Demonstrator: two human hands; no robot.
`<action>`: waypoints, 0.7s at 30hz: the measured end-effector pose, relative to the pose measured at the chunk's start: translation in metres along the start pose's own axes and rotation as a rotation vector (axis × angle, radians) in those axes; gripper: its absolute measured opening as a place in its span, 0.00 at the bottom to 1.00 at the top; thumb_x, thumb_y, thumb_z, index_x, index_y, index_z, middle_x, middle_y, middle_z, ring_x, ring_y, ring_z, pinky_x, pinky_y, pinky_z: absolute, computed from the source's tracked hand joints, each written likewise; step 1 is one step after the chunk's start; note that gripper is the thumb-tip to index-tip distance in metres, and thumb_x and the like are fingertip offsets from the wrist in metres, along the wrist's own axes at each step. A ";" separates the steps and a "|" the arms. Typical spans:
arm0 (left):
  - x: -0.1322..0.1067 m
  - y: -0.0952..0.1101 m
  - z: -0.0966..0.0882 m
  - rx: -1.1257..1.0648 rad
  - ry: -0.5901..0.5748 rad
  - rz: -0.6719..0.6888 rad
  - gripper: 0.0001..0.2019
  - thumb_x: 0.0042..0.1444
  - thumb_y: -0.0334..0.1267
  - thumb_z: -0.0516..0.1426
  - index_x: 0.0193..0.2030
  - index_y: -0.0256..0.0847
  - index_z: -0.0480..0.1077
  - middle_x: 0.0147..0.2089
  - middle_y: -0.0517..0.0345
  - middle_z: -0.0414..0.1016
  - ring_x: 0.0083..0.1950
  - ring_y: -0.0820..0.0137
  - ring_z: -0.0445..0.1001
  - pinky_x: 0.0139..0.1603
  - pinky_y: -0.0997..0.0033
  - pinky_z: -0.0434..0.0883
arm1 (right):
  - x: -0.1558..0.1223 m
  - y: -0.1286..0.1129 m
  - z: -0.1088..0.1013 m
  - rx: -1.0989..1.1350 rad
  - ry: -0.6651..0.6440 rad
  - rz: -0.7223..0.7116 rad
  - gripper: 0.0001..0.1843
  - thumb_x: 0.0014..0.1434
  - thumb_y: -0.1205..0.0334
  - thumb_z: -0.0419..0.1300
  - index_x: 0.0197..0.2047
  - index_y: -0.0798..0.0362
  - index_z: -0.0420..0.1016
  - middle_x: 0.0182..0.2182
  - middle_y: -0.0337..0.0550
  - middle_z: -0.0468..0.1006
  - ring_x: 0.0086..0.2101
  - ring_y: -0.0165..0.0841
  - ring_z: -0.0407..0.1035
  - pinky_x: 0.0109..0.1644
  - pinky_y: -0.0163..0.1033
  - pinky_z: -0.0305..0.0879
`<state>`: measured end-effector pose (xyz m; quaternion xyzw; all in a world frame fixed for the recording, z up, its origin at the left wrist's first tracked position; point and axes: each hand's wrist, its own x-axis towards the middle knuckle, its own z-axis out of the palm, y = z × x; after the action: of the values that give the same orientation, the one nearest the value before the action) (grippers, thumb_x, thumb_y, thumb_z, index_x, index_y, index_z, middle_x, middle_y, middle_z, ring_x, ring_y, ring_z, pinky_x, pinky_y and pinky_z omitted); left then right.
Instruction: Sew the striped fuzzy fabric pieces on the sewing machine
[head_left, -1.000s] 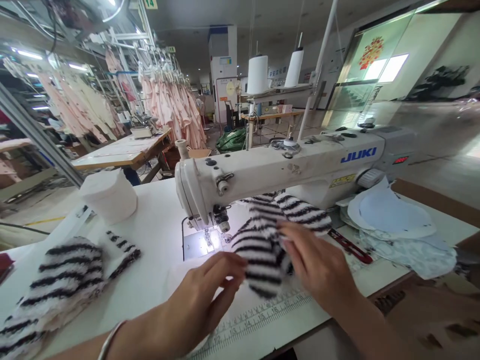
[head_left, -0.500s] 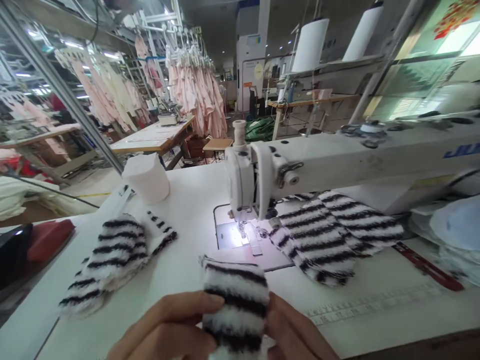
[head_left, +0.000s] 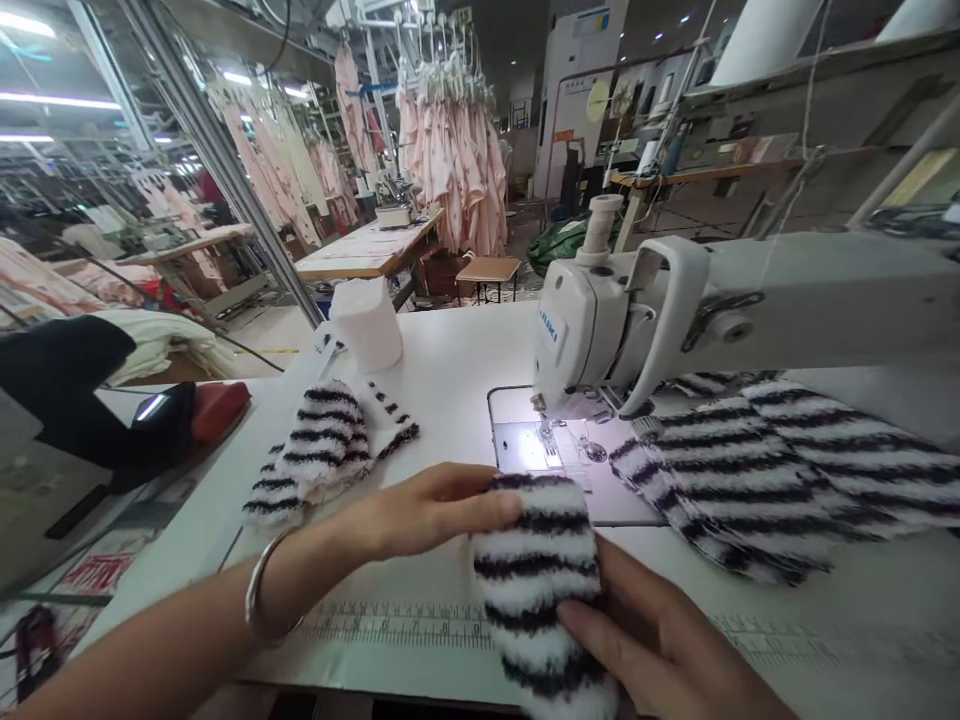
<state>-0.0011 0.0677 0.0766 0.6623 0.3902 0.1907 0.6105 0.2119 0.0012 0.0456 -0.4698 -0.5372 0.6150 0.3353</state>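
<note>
Between my hands is a strip of fluffy black-and-white striped fabric (head_left: 536, 590), its far end just in front of the lit needle plate (head_left: 517, 447). My left hand (head_left: 439, 515) grips the fabric's upper left edge, thumb on top and fingers underneath. Lower down, my right hand (head_left: 645, 630) pinches the right edge, thumb on the pile and the other fingers below. The sewing machine (head_left: 585, 330) stands beyond, its presser foot (head_left: 550, 445) a short way past the fabric's end. More striped fabric pieces (head_left: 750, 480) lie under the machine arm to the right.
Left on the table lies another striped fabric piece (head_left: 322, 440), near a white roll (head_left: 366, 325). A printed ruler scale (head_left: 405, 625) runs along the front edge. A red and black object (head_left: 217, 410) sits at the left edge. Pink garments (head_left: 454, 160) hang behind.
The striped fabric has moved forward, closer to the needle, and more of its length shows. My left hand has reached farther onto its top. The view has turned left.
</note>
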 end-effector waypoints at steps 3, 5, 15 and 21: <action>0.016 -0.003 -0.003 0.125 0.077 -0.015 0.14 0.58 0.48 0.57 0.37 0.37 0.70 0.30 0.61 0.70 0.30 0.73 0.68 0.29 0.76 0.65 | 0.013 0.003 -0.007 -0.014 -0.017 0.035 0.24 0.61 0.48 0.55 0.58 0.45 0.63 0.33 0.38 0.75 0.23 0.27 0.66 0.24 0.31 0.65; 0.025 -0.008 -0.005 0.360 0.177 -0.019 0.15 0.57 0.49 0.57 0.33 0.37 0.68 0.26 0.63 0.66 0.27 0.74 0.64 0.26 0.76 0.60 | 0.020 0.009 -0.009 -0.168 0.067 -0.021 0.24 0.61 0.49 0.54 0.58 0.46 0.61 0.28 0.35 0.71 0.22 0.28 0.64 0.24 0.33 0.63; 0.034 -0.011 -0.013 0.708 0.218 -0.015 0.16 0.54 0.51 0.59 0.36 0.38 0.71 0.26 0.62 0.69 0.27 0.74 0.63 0.27 0.74 0.57 | 0.018 0.012 -0.003 -0.521 0.194 -0.206 0.14 0.59 0.56 0.53 0.49 0.43 0.67 0.20 0.29 0.61 0.18 0.27 0.59 0.23 0.32 0.55; 0.040 -0.018 -0.014 0.797 0.174 0.011 0.18 0.52 0.51 0.61 0.38 0.37 0.72 0.30 0.59 0.73 0.30 0.71 0.68 0.30 0.72 0.60 | 0.018 0.021 0.002 -0.703 0.158 -0.204 0.08 0.59 0.61 0.53 0.43 0.46 0.67 0.20 0.31 0.67 0.20 0.29 0.63 0.24 0.34 0.60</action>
<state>0.0082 0.1058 0.0530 0.8306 0.4800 0.0833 0.2696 0.2055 0.0127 0.0208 -0.5465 -0.7321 0.3181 0.2534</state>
